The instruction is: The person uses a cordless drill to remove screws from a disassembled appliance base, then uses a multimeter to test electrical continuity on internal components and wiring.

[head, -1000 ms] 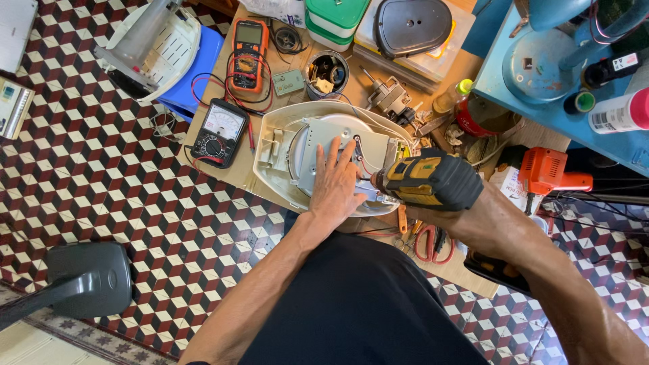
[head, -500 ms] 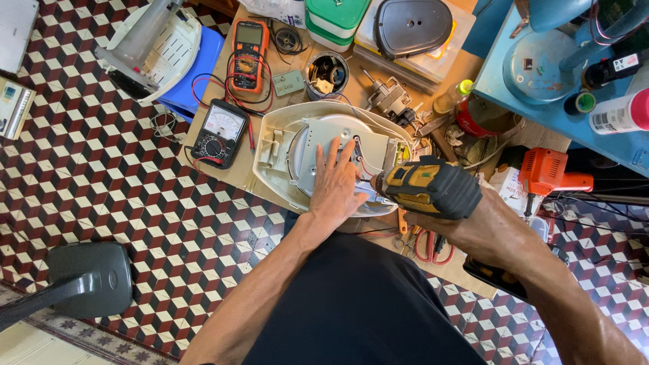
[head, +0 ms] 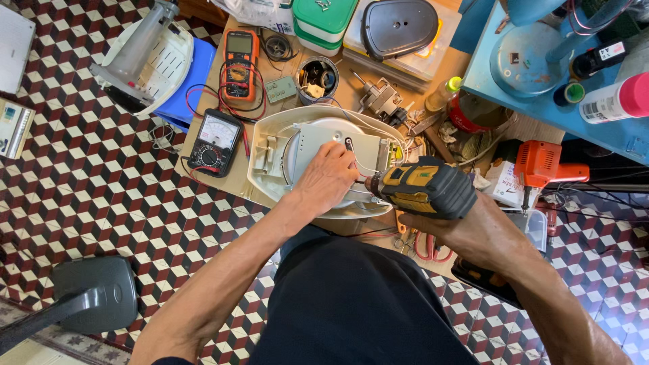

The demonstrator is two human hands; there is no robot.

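Note:
An opened white appliance shell (head: 270, 145) lies on the wooden workbench (head: 291, 67), its round metal plate and thin wires exposed. My left hand (head: 328, 177) rests on the plate with fingers bent, pinching something small that I cannot make out. My right hand (head: 466, 226) grips a yellow and black cordless driver (head: 422, 188). The driver's nose points left at the shell, right beside my left fingers.
An analogue meter (head: 215, 140) and an orange multimeter (head: 238, 64) lie left of the shell. An orange drill (head: 544, 164), red pliers (head: 429, 247), green-lidded boxes (head: 323, 23), a dark cover (head: 397, 26) and a blue stand (head: 534, 61) crowd the right. A grey fan base (head: 94, 292) stands on the tiled floor.
The driver has tilted slightly and edged closer to the shell. My left hand stays on the metal plate.

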